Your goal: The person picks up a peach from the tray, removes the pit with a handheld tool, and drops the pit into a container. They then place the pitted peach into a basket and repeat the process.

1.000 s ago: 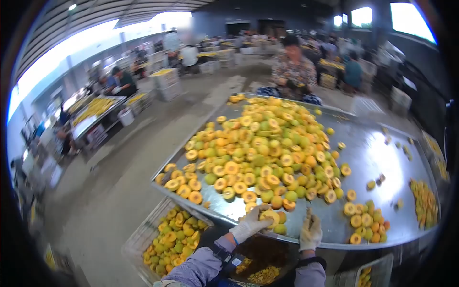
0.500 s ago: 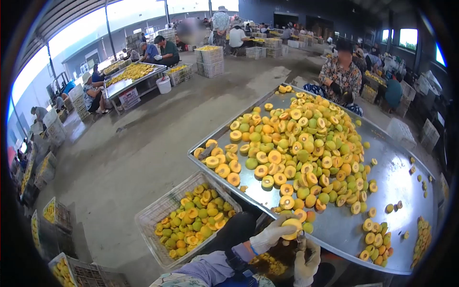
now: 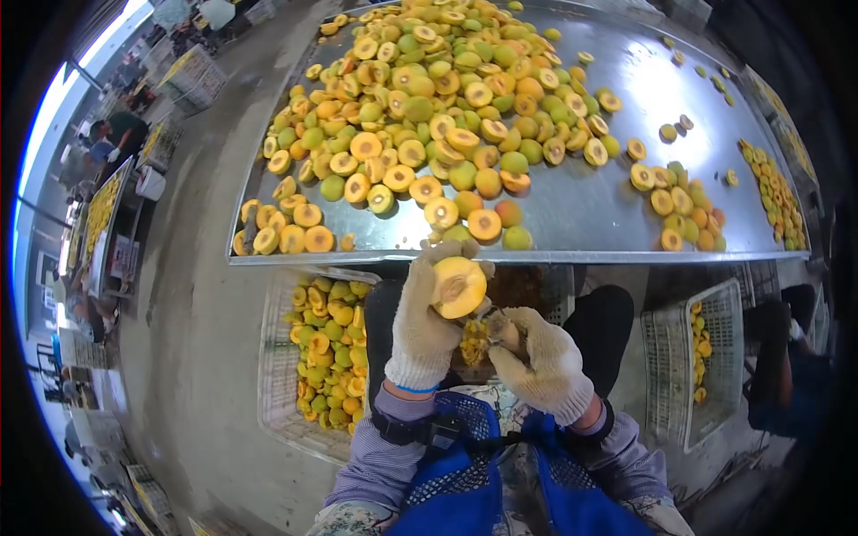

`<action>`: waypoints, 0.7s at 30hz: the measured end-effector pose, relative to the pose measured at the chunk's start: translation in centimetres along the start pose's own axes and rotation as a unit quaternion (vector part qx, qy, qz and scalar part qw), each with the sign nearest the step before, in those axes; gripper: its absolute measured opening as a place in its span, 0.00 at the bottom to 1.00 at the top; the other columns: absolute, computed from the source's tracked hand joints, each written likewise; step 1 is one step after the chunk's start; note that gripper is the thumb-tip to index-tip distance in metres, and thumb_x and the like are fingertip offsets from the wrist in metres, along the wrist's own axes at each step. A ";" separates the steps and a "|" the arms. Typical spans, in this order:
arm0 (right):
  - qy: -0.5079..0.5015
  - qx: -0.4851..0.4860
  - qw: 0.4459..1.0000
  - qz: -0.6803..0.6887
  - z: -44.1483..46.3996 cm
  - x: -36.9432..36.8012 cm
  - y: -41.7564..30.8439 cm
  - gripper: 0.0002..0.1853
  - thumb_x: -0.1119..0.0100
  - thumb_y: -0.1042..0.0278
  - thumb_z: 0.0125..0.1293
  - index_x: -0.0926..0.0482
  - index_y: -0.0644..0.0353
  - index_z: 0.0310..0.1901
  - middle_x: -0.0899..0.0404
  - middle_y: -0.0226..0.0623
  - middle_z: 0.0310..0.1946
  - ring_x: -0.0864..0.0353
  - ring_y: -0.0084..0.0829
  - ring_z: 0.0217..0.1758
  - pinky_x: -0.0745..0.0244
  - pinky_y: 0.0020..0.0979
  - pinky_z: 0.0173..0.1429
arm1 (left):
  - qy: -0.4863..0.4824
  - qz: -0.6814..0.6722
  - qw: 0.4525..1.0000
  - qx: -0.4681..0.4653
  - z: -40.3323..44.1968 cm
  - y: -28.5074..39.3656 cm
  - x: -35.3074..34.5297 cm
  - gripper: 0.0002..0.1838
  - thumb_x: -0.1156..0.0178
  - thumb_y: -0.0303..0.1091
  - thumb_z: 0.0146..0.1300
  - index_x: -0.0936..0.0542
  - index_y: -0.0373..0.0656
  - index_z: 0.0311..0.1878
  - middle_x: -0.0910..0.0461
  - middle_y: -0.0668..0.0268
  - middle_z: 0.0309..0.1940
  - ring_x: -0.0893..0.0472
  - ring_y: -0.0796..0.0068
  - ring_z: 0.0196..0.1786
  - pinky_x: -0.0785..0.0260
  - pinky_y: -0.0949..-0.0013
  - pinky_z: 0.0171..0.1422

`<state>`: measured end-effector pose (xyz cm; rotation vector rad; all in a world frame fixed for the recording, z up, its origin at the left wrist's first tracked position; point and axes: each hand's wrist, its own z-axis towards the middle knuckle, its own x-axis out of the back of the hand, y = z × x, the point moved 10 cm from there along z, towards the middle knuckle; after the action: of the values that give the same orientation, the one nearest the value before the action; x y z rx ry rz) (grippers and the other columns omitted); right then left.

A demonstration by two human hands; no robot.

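Observation:
My left hand (image 3: 418, 326), in a pale knit work glove, grips a yellow peach half (image 3: 459, 288) with its cut face and brownish pit hollow turned up toward me. Close beside it, my right hand (image 3: 547, 364), gloved alike, is closed around a small pitting tool (image 3: 485, 310); only a bit of its metal end shows, near the peach's lower edge. Both hands are over my lap, just in front of the metal table (image 3: 572, 241). A large heap of halved peaches (image 3: 420, 107) covers the table's left and middle.
A plastic crate (image 3: 273, 375) of peach halves stands on the floor to my left. Another crate (image 3: 666, 375), partly filled, is at my right. A smaller group of halves (image 3: 684, 210) lies on the table's right side. Other people work at a table (image 3: 103, 214) far left.
My view has tipped down and turned right, bringing the hands to the middle. The peach half's cut face now shows fully. Both hands keep their hold.

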<state>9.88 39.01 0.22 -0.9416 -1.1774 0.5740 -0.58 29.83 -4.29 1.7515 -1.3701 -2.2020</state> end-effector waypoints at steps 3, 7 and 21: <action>0.028 0.009 0.999 0.022 -0.2 0.4 -0.5 0.15 0.35 0.69 0.59 0.22 0.55 0.49 0.19 0.40 0.29 0.16 0.42 0.32 0.22 0.36 0.37 | 0.016 0.022 1.000 -0.008 -0.4 0.2 -0.4 0.26 0.61 0.51 0.79 0.34 0.39 0.65 0.30 0.55 0.64 0.24 0.57 0.61 0.24 0.60 0.55; 0.003 0.039 0.999 -0.003 -0.2 0.3 -1.4 0.13 0.35 0.68 0.59 0.23 0.59 0.45 0.21 0.41 0.25 0.17 0.43 0.27 0.23 0.38 0.33 | -0.009 0.177 0.981 -0.084 -0.9 1.0 -0.8 0.24 0.59 0.47 0.78 0.34 0.39 0.65 0.33 0.53 0.67 0.26 0.54 0.66 0.26 0.55 0.63; 0.038 0.114 0.991 -0.058 -1.5 0.1 -3.0 0.13 0.36 0.64 0.63 0.25 0.63 0.42 0.23 0.39 0.19 0.19 0.40 0.20 0.25 0.37 0.25 | 0.046 0.095 0.994 -0.034 -2.4 -0.4 -1.9 0.25 0.54 0.50 0.76 0.33 0.37 0.61 0.31 0.47 0.65 0.26 0.48 0.65 0.28 0.53 0.66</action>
<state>11.10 37.07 2.67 -0.6896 -1.0664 0.5603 2.22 29.59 -3.06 1.6050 -1.3620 -2.0188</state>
